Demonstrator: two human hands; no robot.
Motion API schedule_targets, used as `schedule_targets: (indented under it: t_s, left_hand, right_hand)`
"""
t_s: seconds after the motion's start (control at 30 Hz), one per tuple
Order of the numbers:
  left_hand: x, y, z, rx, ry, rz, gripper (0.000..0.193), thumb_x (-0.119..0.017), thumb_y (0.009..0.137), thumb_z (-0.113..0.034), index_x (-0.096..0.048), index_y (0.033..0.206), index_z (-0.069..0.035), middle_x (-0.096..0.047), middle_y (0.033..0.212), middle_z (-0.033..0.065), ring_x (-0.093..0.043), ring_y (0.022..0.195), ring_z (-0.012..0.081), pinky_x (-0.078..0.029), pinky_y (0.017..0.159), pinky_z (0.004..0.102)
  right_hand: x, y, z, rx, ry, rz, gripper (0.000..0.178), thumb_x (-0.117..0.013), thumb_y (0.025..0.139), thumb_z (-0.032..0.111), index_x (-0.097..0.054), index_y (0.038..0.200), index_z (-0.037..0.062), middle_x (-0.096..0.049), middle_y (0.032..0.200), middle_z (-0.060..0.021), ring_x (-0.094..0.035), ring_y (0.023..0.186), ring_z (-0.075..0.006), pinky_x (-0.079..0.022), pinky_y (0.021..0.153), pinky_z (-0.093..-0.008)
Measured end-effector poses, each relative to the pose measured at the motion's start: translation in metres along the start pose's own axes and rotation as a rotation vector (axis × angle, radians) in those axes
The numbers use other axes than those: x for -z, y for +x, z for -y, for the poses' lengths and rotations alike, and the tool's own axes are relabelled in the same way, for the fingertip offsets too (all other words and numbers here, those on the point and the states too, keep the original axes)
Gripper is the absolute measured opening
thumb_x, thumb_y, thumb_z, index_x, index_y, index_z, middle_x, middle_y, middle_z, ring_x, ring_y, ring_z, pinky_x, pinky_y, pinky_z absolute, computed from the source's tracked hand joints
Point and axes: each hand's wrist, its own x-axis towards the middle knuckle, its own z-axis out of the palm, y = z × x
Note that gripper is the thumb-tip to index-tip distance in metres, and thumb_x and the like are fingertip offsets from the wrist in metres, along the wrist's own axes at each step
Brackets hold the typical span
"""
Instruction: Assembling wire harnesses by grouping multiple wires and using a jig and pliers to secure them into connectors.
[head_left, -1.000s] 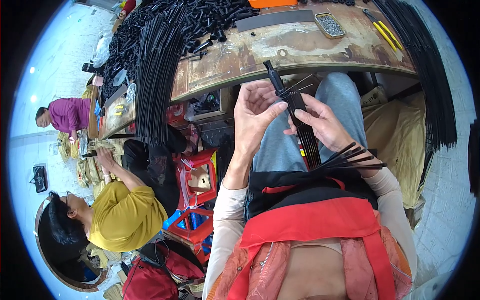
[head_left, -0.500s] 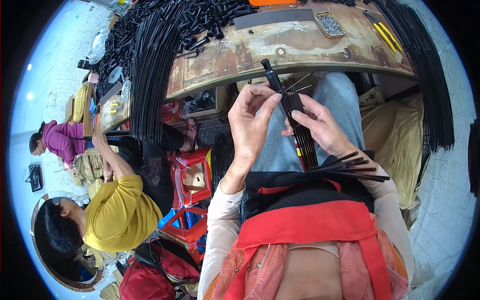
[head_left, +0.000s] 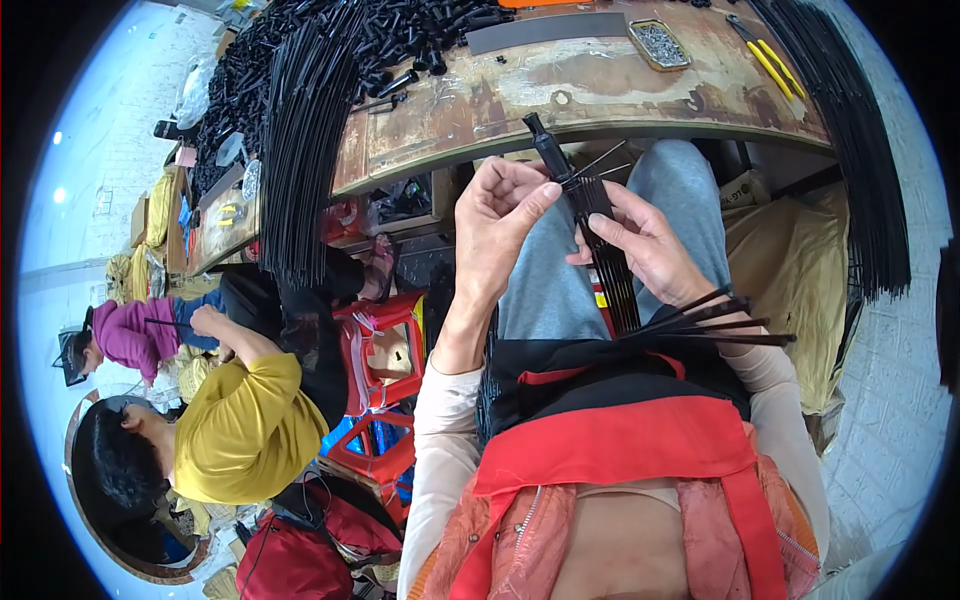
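Note:
Between my hands is an umbrella frame (head_left: 608,262): thin black ribs gathered below a black plastic tube (head_left: 547,146), which points up toward the table edge. My right hand (head_left: 640,235) is closed around the ribs, its thumb lying across them. At the collar where ribs and tube meet, the thumb and forefinger of my left hand (head_left: 505,225) are pinched together; what lies between their tips is too small to make out. Two thin strands (head_left: 603,155) stick out to the right from that collar. The ribs' lower ends (head_left: 725,322) fan out over my lap and right forearm.
Ahead stands a worn wooden table (head_left: 580,95) with a heap of black plastic parts (head_left: 410,40), a tray of small metal pieces (head_left: 660,45) and yellow-handled pliers (head_left: 770,68). Rod bundles (head_left: 308,150) hang over its edge. Red stools (head_left: 385,350) and a person in yellow (head_left: 245,430) are at left.
My hands and the umbrella frame have shifted very slightly, and the rib ends have moved a little right. At far left, the person in purple has moved lower in view.

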Motion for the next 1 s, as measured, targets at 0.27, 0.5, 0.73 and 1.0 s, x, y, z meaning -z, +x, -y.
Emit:
schedule_targets:
  t_s: [0.27,0.5,0.73,1.0]
  left_hand:
    - [-0.007,0.002,-0.005,0.002,0.006,-0.077,0.038,-0.075,0.080,0.006,-0.054,0.111,-0.001,-0.067,0.103,0.0121,-0.067,0.097,0.0161,-0.055,0.085,0.0274]
    - [0.000,0.009,0.007,0.043,-0.246,0.040,0.043,-0.075,0.080,0.004,-0.053,0.117,-0.001,-0.068,0.109,0.0143,-0.067,0.100,0.0191,-0.054,0.089,0.0307]
    - [0.007,0.009,0.016,0.140,-0.352,0.178,0.042,-0.073,0.086,-0.006,-0.055,0.123,0.000,-0.068,0.114,0.0117,-0.065,0.105,0.0190,-0.050,0.097,0.0332]
    - [-0.005,-0.017,-0.003,-0.001,-0.039,0.009,0.028,-0.070,0.085,0.005,-0.062,0.112,0.002,-0.064,0.097,0.0035,-0.062,0.093,0.0118,-0.051,0.087,0.0265]
  right_hand:
    - [0.000,-0.001,-0.002,0.008,-0.018,0.006,0.036,-0.054,0.100,0.013,-0.046,0.135,0.0037,-0.059,0.096,-0.0052,-0.061,0.084,-0.0129,-0.056,0.088,-0.0409]
    - [-0.002,-0.002,0.002,-0.011,-0.007,0.020,0.035,-0.052,0.101,0.014,-0.046,0.134,0.0035,-0.060,0.096,-0.0061,-0.062,0.085,-0.0135,-0.056,0.089,-0.0418]
    - [0.004,0.000,0.000,-0.109,0.199,0.180,0.035,-0.053,0.101,0.016,-0.047,0.133,0.0035,-0.060,0.094,-0.0077,-0.064,0.086,-0.0154,-0.056,0.089,-0.0433]
    - [-0.016,-0.010,-0.005,0.185,-0.161,-0.011,0.034,-0.052,0.101,0.016,-0.049,0.132,0.0023,-0.061,0.099,-0.0073,-0.064,0.088,-0.0140,-0.058,0.081,-0.0352]
